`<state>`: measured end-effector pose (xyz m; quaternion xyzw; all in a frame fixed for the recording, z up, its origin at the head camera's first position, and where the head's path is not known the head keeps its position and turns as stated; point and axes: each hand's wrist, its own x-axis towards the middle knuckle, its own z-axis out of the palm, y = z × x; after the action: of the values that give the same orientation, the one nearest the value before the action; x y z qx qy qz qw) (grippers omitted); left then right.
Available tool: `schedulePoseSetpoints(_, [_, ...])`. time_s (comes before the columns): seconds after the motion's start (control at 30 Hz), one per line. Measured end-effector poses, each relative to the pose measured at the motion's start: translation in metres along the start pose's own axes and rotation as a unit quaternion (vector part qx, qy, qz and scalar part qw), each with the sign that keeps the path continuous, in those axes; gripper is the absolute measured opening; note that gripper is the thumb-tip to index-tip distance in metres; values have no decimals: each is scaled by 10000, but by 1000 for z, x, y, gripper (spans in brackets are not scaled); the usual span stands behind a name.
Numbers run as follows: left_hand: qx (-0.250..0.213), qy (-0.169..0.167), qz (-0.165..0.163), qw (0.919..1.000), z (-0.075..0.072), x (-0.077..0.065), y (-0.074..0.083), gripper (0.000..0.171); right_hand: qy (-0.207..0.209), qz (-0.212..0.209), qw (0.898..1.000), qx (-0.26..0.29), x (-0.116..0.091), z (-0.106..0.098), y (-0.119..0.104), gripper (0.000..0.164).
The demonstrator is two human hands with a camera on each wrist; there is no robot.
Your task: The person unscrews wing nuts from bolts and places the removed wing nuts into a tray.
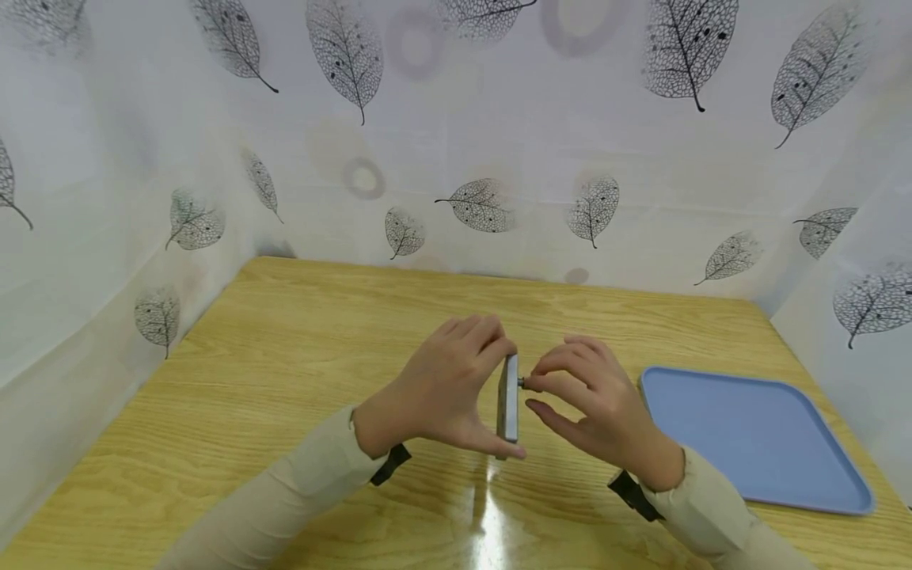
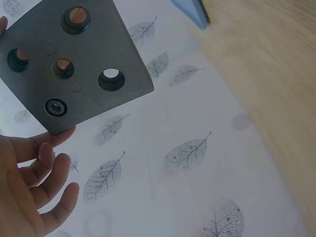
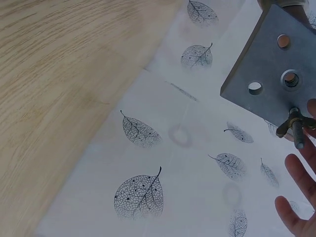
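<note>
A grey metal plate (image 1: 508, 400) with several round holes stands on edge above the table. My left hand (image 1: 449, 388) grips it by opposite edges, thumb at the bottom and fingers at the top. A socket-head screw (image 2: 56, 107) sits in a corner hole, its head flush with the left face. On the other face its threaded end (image 3: 297, 133) sticks out through a wing nut (image 3: 295, 123). My right hand (image 1: 594, 396) has its curved fingertips at this wing nut and pinches it. The thumb's contact is partly hidden.
A blue tray (image 1: 748, 435) lies on the wooden table (image 1: 321, 340) to the right, beside my right forearm. White curtains (image 1: 484, 142) with a leaf print enclose the back and both sides. Each wrist wears a dark camera strap (image 1: 634, 495).
</note>
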<state>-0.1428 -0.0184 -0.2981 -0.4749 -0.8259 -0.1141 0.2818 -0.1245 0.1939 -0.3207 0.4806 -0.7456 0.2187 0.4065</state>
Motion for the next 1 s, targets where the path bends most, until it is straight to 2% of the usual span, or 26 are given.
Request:
schedulePoseSetpoints(0.33, [23,70,22,10000,1,-1,-1,87,-37,-70,9999,-67,0,-2,-2,28])
schedulePoseSetpoints(0.5, [8,94,33,10000,1,-1,0,87,-144,178,9997,-96,3,-2,-3,27])
schedulePoseSetpoints(0.8, [36,34,29,10000,-1,-2,0,87,-797,691,9943,-175,2,0,-2,38])
schedulePoseSetpoints(1.0, [50,-10,9,10000,-2,-2,0,86,-793,697,9942,-181,0,1,-1,37])
